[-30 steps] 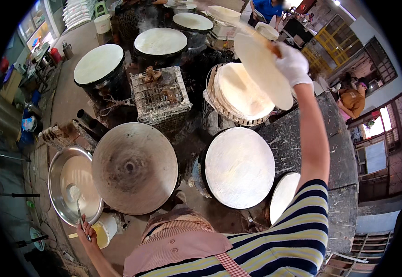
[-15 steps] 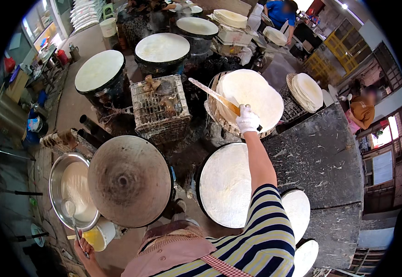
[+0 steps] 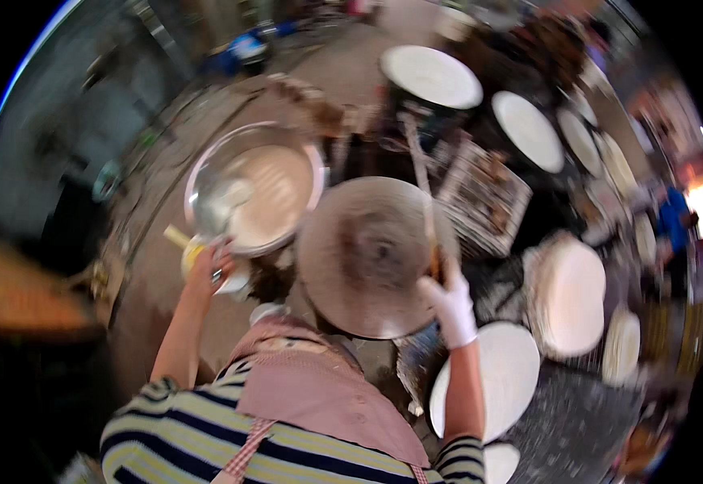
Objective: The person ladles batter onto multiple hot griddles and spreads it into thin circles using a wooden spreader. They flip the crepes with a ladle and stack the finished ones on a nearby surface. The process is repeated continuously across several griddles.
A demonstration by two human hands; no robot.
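In my bare left hand (image 3: 210, 264) is a ladle (image 3: 238, 192), its scoop over the pale batter (image 3: 277, 192) inside a wide metal basin (image 3: 316, 165). My right hand (image 3: 451, 308), in a white glove, grips a long wooden spatula (image 3: 419, 157) held roughly upright. That hand is at the right edge of a bare, brownish round griddle (image 3: 343, 258). Under my right forearm lies another round griddle covered by a white sheet (image 3: 496, 371). Motion blurs much of the picture, and the glove hides part of the spatula's grip.
A bucket (image 3: 234, 278) stands below the basin. Beyond the bare griddle sits a crusted crate (image 3: 492, 189). Several white-topped round griddles (image 3: 432, 77) line the far side. Stacked thin round sheets (image 3: 573, 294) rest at right, near a dark table (image 3: 577, 419). A person in blue (image 3: 674, 222) is far right.
My view has swung left. My right hand, with the spatula, has left the stack of sheets and come to the bare griddle. The ladle remains in my left hand at the basin.
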